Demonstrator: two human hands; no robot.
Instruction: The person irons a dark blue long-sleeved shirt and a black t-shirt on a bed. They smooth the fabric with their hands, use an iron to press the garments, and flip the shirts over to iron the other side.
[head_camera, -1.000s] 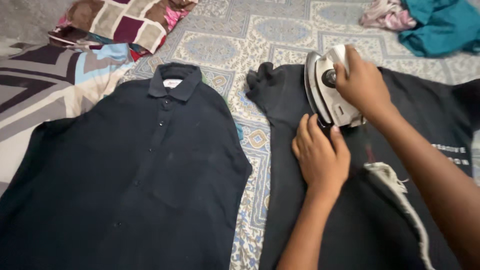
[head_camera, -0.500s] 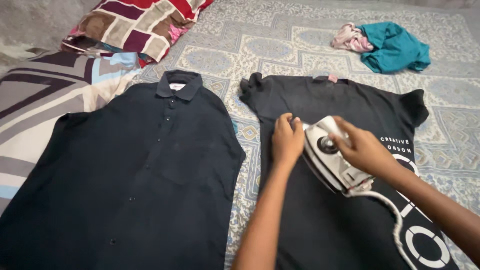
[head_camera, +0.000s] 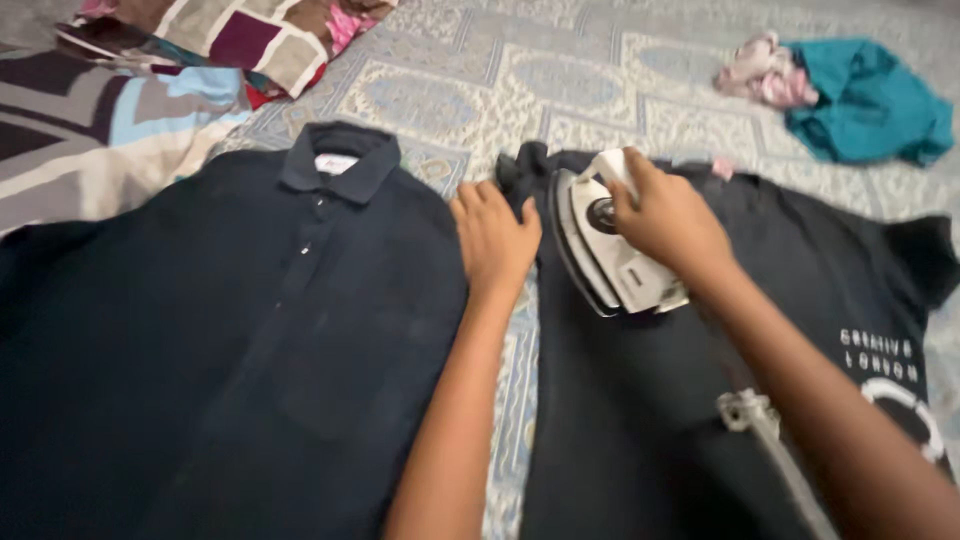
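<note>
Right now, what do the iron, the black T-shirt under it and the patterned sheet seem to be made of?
Iron: white, smooth body, likely plastic; its edge shows a grey shiny rim, probably a metal soleplate. Black T-shirt: soft matte fabric that drapes flat, probably cotton knit, with a white print. Patterned sheet: thin woven cloth, matte, printed in pale blue and beige tiles; fibre unclear.

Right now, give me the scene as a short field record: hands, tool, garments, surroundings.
left hand: flat, on the edge of the black T-shirt near its sleeve
right hand: grips the handle of the electric iron
iron: on the T-shirt's upper left part, cord trailing toward the camera
dark collared shirt: spread flat, left of the T-shirt
surface: patterned bed sheet
far right: teal cloth beside a pink cloth
far left: patchwork pillow, striped fabric
</note>
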